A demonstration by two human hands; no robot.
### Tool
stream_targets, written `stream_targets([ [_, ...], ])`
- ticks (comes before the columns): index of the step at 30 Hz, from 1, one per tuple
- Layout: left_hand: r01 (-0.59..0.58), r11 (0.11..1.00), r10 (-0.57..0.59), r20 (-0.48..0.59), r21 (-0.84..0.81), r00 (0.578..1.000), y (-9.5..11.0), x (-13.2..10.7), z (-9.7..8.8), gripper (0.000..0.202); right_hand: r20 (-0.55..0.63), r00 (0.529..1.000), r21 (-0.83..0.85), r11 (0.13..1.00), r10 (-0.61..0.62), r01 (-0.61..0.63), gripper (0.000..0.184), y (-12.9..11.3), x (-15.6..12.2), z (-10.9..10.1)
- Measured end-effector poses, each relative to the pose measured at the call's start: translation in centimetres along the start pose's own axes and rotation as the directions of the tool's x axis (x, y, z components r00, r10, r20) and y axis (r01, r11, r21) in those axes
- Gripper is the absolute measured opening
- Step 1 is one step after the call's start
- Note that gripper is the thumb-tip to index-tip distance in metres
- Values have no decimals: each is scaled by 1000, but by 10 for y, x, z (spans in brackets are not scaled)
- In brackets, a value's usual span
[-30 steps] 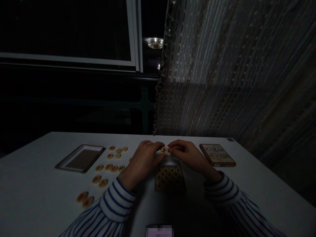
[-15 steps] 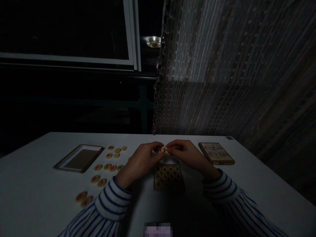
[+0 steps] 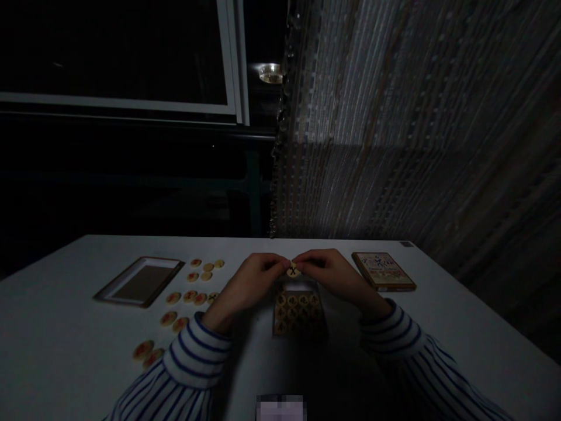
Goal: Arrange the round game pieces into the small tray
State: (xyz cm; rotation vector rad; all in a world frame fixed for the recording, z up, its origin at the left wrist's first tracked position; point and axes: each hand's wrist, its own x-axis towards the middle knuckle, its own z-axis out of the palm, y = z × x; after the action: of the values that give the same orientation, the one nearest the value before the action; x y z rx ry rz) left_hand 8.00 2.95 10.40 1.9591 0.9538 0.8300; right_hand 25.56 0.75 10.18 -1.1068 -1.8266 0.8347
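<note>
Between the fingertips of both hands is a round, pale xiangqi piece (image 3: pixel 293 270) with a dark character on its face. My left hand (image 3: pixel 254 279) pinches it from the left, and my right hand (image 3: pixel 332 276) from the right. Just below, on the table, stands a small open box (image 3: pixel 300 286). Rows of similar pieces (image 3: pixel 303 314) with dark characters lie inside it, and a pale strip of its bottom shows at the far end. The near part of the box is in deep shadow.
Loose xiangqi pieces (image 3: pixel 190 296), several with red characters, are scattered left of my left arm on the white table (image 3: pixel 61 333). Behind them lies an open, shallow box lid or tray (image 3: pixel 142 280). A printed flat box (image 3: pixel 383 271) sits at right. A string curtain (image 3: pixel 350 175) hangs behind the table.
The held piece has been turned between my fingers, so its character sits at a different angle. My left fingers have shifted slightly around it.
</note>
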Motion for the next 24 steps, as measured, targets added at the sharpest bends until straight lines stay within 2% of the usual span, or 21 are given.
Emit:
stream_targets([
  [8,14,1000,-13,24,-21,1000,-3,0,0,30,14,1000,-4,1000,22,-22,19,-3,0,1],
  [19,45,995,-47,-13,-84,999,-4,1,-2,28,-86,995,-20,999,45,-47,21,1,2,2],
  [24,64,994,-68,-38,-90,997,-1,2,-3,28,-89,993,37,997,74,-71,22,1,2,3],
])
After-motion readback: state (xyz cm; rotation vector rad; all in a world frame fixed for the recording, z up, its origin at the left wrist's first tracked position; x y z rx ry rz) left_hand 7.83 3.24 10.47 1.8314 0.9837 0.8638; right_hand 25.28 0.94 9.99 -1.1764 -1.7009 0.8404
